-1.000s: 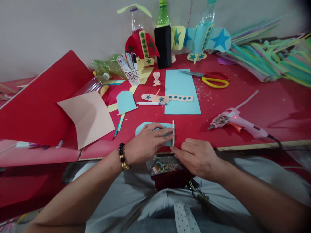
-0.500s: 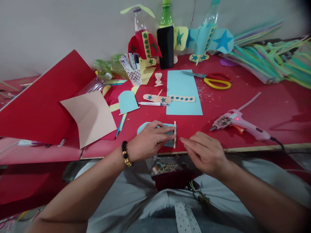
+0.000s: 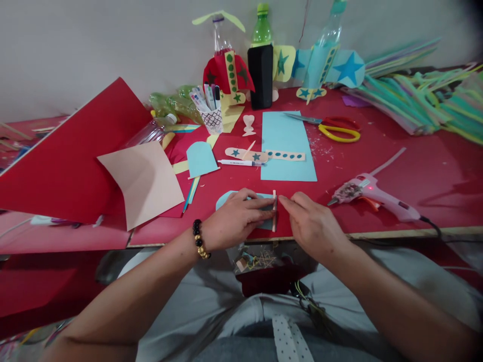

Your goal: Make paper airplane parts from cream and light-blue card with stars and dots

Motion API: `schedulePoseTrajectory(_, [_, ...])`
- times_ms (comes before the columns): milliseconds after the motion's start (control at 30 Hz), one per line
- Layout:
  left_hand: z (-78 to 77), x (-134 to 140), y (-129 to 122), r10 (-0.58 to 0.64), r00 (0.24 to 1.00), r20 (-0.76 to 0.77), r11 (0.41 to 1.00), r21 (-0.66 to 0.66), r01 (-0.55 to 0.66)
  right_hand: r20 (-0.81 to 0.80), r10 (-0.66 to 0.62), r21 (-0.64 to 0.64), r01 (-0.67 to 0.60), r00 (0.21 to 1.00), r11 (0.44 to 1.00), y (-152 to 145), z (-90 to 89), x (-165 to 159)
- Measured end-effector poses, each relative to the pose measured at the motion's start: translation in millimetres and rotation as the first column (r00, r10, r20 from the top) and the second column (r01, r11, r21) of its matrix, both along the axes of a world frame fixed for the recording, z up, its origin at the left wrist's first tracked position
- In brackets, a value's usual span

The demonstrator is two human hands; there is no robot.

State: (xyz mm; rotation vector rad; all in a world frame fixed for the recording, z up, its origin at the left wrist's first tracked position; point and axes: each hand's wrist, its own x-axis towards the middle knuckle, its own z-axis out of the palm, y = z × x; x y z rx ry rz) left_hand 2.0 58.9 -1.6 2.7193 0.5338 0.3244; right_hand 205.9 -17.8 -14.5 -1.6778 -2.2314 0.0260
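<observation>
My left hand [image 3: 245,215] lies with fingers stretched out over a light blue paper piece [image 3: 223,200] with a rounded left end, pressing it to the red table. Along the piece's straight right edge runs a narrow pale strip [image 3: 274,221], under my left fingertips. My right hand [image 3: 315,221] has its fingers curled together, the index fingertip at the strip's right side near its top. Nothing shows in that hand. Beyond my hands sits a similar blue piece [image 3: 202,158] with a pale strip along its base.
A pink glue gun [image 3: 388,198], its light lit, lies right. Scissors [image 3: 339,131] rest partly on a blue sheet [image 3: 287,133]. A marker [image 3: 237,163] and star-decorated strip [image 3: 247,154] lie ahead. Decorated bottles [image 3: 320,60] stand behind. Beige paper [image 3: 145,176] and red board [image 3: 86,161] are left.
My right hand has moved up and slightly left, bringing its index fingertip to the strip. My left hand keeps its place on the blue paper. The view has shifted slightly.
</observation>
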Motion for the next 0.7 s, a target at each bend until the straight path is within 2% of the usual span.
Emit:
schedulePoseTrajectory(267, [-0.5, -1, -1, -0.002, 1.0, -0.026, 1.0, 0.011, 0.002, 0.07, -0.068, -0.101, 0.075, 0.995, 0.992, 5, 6.9, -5])
schedulePoseTrajectory(700, [-4.7, -3, 1, -0.028, 0.999, -0.028, 0.999, 0.045, 0.029, 0.027, -0.135, -0.161, 0.137, 0.991, 0.977, 24, 13.3, -18])
